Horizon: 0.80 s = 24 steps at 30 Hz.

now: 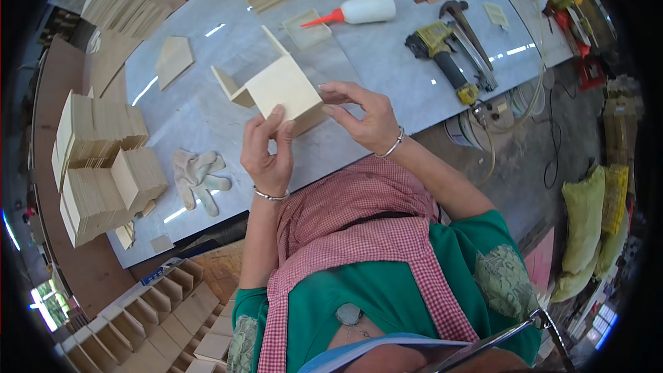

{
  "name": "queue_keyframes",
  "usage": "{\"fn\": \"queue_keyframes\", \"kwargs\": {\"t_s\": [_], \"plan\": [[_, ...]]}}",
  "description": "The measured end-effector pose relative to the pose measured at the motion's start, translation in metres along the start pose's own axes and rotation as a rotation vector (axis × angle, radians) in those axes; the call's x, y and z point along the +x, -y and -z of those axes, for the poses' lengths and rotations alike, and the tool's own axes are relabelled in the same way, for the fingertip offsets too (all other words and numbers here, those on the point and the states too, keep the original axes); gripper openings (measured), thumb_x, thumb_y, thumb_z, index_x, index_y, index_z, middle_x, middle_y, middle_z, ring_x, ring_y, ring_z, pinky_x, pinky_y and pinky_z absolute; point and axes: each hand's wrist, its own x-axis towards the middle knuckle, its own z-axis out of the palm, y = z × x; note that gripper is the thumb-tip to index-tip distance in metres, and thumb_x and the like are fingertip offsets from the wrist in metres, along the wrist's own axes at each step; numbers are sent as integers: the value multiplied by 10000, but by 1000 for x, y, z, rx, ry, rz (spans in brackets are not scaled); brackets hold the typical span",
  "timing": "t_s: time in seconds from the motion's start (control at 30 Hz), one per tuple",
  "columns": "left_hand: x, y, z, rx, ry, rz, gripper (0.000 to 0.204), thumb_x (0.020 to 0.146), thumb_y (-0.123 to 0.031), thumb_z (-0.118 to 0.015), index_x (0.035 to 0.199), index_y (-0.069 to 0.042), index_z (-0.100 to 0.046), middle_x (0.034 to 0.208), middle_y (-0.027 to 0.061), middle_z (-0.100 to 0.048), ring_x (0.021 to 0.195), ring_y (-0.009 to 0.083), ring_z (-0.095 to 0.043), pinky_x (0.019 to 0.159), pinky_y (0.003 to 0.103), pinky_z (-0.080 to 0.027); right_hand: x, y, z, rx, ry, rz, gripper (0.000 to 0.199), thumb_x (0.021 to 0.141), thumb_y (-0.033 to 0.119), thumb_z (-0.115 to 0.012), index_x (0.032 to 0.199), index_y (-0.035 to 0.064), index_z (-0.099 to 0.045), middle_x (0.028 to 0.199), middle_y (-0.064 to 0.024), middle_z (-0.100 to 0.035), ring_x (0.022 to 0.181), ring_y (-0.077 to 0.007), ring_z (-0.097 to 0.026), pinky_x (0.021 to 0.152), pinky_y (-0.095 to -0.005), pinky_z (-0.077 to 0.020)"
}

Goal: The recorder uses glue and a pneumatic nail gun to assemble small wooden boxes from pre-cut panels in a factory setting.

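Both hands pinch a part-built wooden box over the bench.

The left hand (pixel 268 148) has a narrow grip on the wooden box (pixel 276 88) at its near corner; the right hand (pixel 366 116) holds the same panel's edge by the fingertips — the box is lifted just above the grey bench (pixel 387 62). Such light pinches could let the open panels twist or slip apart. Wrists are bent, forearms rising from below; a glue bottle (pixel 359 10) lies beyond.

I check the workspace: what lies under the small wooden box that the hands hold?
Under the wooden box shows the grey tabletop. Directly beneath, the box and both hands hide it.
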Motion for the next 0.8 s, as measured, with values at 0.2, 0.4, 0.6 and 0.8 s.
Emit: {"fn": "queue_keyframes", "kwargs": {"t_s": [0.2,0.4,0.6,0.8], "plan": [[-2,7,-4,-45,-22,-12,213,815,-30,-687,1022,0,-650,888,123,-624,719,150,-598,564,238,-474,-6,-1,-3,-53,-79,23,190,818,19,-656,1003,-17,-629,928,-115,-682,837,-182,-681,743,-273,-548],[-6,8,-4,-64,-14,46,196,845,-41,-662,1034,5,-643,900,107,-626,677,107,-554,537,218,-437,-6,-2,-7,-127,-121,122,145,805,16,-662,944,-4,-626,871,-103,-678,749,-187,-681,653,-260,-545],[-5,4,-4,-71,-9,26,188,852,-48,-658,1031,7,-643,883,90,-612,643,83,-509,515,210,-402,-4,-6,-11,-130,-177,170,111,796,43,-660,892,27,-606,812,-88,-656,662,-192,-673,579,-265,-541],[-6,4,-4,-51,-7,18,187,854,-42,-654,1031,16,-635,895,104,-612,659,85,-514,516,209,-400,-5,-8,-11,-149,-172,180,115,792,42,-660,889,30,-599,801,-88,-654,647,-198,-666,568,-270,-533]]}}
